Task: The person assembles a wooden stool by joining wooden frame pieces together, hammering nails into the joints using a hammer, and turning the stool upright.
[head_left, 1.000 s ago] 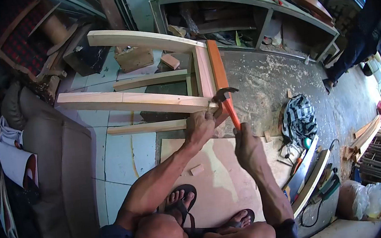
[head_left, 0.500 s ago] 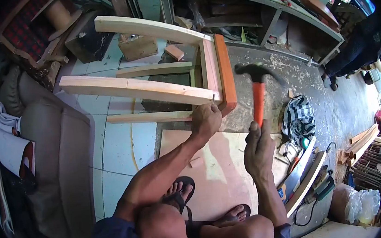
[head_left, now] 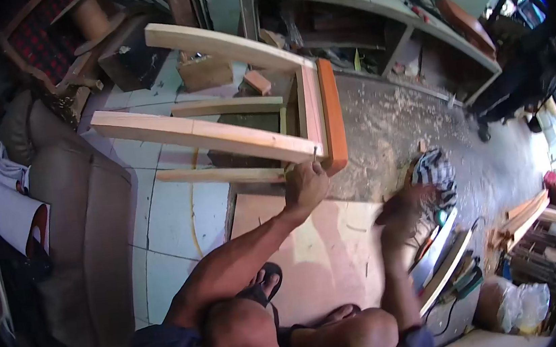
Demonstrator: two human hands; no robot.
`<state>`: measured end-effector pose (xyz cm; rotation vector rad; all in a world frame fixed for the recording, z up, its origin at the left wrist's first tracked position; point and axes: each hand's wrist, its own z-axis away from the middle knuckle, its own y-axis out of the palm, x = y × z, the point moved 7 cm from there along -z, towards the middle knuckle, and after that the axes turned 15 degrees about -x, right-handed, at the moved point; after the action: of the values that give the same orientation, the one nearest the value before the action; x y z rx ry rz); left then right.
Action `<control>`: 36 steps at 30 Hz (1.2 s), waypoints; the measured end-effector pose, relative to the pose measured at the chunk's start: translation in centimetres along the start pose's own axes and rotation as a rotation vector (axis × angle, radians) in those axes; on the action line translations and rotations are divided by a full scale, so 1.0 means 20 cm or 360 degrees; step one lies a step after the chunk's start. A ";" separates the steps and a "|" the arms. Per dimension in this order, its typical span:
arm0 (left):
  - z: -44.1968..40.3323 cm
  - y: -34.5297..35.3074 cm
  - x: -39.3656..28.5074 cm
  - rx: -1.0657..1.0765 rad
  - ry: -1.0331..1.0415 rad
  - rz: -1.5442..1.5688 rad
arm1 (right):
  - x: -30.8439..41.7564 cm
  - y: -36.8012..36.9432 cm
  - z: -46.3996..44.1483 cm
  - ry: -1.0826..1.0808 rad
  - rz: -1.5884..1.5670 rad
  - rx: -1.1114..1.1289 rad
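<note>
My left hand (head_left: 308, 185) pinches a thin nail (head_left: 314, 152) upright against the near end of a pale wooden leg (head_left: 213, 134). That leg belongs to a wooden stool frame (head_left: 312, 105) lying on its side, with an orange-brown board (head_left: 331, 113) across its right end. Off to the right, lower than the nail, my right hand (head_left: 401, 218) is smeared by motion. Its fingers look curled, as they were round the orange-handled hammer in the earlier frame; the hammer itself is lost in the blur.
A plywood sheet (head_left: 288, 267) lies under my feet. Right of it are a checked cloth (head_left: 435, 172), a handsaw (head_left: 435, 248) and wood strips (head_left: 523, 215). A low cabinet (head_left: 369, 11) stands behind, a brown sofa (head_left: 90, 254) at left. Another person's legs (head_left: 511, 98) show at far right.
My right hand has swung right and slightly down, away from the nail, and has become blurred. My left hand stays at the nail. The view has shifted slightly.
</note>
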<state>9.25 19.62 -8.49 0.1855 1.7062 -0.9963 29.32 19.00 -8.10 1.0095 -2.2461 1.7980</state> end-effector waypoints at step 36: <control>0.68 0.02 -0.32 0.1058 0.0961 -0.0259 | -0.07 -0.18 0.34 0.1337 -0.1661 -0.0455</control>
<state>21.83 12.63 -4.00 0.8611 1.8689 -1.7358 34.52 13.19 -7.76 0.8550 -1.0689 1.0567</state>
